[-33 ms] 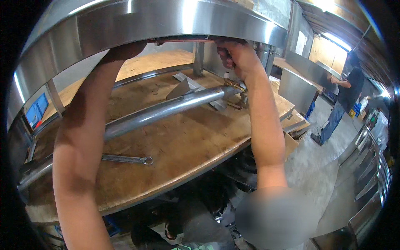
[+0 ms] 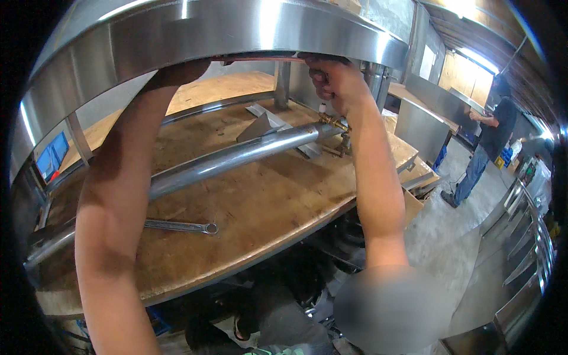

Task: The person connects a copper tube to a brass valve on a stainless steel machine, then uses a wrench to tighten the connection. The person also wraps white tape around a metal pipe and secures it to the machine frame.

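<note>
Both my arms reach up to the underside of a shiny curved stainless steel panel (image 2: 225, 32). My left hand (image 2: 188, 72) is tucked beneath its lower edge, and its fingers are hidden there. My right hand (image 2: 336, 77) is farther right under the same edge, closed with its fingers curled; what they grip is hidden. Between the hands, a thin reddish strip or tube (image 2: 266, 58) runs along the panel's underside. Below, a long metal pipe (image 2: 236, 155) with a brass valve fitting (image 2: 333, 122) at its right end crosses a wooden board (image 2: 266, 207). A combination wrench (image 2: 183, 226) lies beside my left forearm.
Behind the pipe lies a bent sheet-metal piece (image 2: 266, 127). Upright metal posts (image 2: 282, 83) stand under the panel. At right, another person (image 2: 494, 130) stands by a bench with steel sheets (image 2: 421, 127). Stacked metal parts (image 2: 526, 236) line the far right. A blue object (image 2: 53, 155) is at left.
</note>
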Demonstrator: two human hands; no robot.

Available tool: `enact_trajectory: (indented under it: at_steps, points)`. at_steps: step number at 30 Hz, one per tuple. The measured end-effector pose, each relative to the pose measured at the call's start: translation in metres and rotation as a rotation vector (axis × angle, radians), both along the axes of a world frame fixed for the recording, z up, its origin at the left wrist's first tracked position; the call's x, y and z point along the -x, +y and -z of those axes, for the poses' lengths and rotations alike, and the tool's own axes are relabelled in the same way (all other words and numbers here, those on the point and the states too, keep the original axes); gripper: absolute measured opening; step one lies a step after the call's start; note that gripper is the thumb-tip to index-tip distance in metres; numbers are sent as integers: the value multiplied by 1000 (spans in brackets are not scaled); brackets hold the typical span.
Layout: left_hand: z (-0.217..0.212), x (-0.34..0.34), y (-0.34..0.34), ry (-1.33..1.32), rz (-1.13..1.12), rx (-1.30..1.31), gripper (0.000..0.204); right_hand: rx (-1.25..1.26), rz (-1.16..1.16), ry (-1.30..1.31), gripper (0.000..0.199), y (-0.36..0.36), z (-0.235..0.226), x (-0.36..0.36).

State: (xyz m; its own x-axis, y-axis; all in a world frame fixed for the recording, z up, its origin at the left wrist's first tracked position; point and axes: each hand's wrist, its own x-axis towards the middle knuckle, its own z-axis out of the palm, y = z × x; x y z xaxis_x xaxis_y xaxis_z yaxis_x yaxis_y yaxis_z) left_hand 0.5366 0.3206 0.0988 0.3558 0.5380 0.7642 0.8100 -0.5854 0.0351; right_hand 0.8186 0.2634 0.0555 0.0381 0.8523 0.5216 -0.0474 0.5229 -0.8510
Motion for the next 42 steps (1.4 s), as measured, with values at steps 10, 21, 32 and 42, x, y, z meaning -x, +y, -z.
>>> enact_trajectory:
  at_steps: [10, 21, 32, 42]
  points:
    - [-1, 2, -6, 12, 17, 28, 46, 15, -4, 52, 9, -6, -2, 8]
    - [2, 5, -12, 30, 36, 47, 46, 52, 40, -32, 9, -30, -8, 22]
    - [2, 5, -16, 20, 43, 61, 46, -12, 94, -276, 10, -9, -9, 7]
    - [6, -4, -35, 51, 84, 183, 46, -221, 232, -496, 12, 18, -17, 9]
